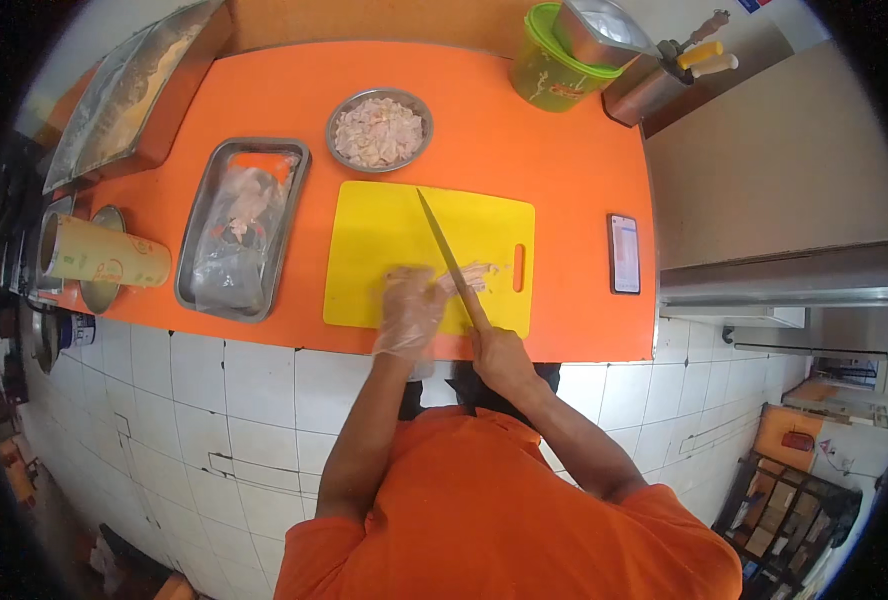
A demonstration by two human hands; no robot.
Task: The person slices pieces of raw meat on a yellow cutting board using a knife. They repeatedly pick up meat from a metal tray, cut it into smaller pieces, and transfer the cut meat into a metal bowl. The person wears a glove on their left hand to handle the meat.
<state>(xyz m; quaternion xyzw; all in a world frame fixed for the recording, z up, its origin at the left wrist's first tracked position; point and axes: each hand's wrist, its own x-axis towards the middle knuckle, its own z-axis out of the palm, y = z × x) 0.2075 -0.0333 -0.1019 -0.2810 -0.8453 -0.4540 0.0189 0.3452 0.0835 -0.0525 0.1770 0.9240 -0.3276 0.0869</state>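
Note:
My right hand (501, 360) is bare and closed around the handle of a long kitchen knife (441, 238). The blade points up and to the left over a yellow plastic cutting board (376, 217). Pale raw meat strips (480, 276) lie on the board, partly under the blade. My left hand (411, 307), in a clear plastic glove, is at the left end of the meat; it is blurred, and whether its fingers grip the meat cannot be told. Beyond the board stands a round metal bowl (331, 139) of cut pale meat pieces.
On the orange table (474, 97), a metal tray (182, 281) with a plastic bag (226, 277) stands left of the board. A smartphone (624, 251) lies at the right. Farther back are a green bucket (537, 79), a metal knife holder (642, 94) and a large metal container (166, 124).

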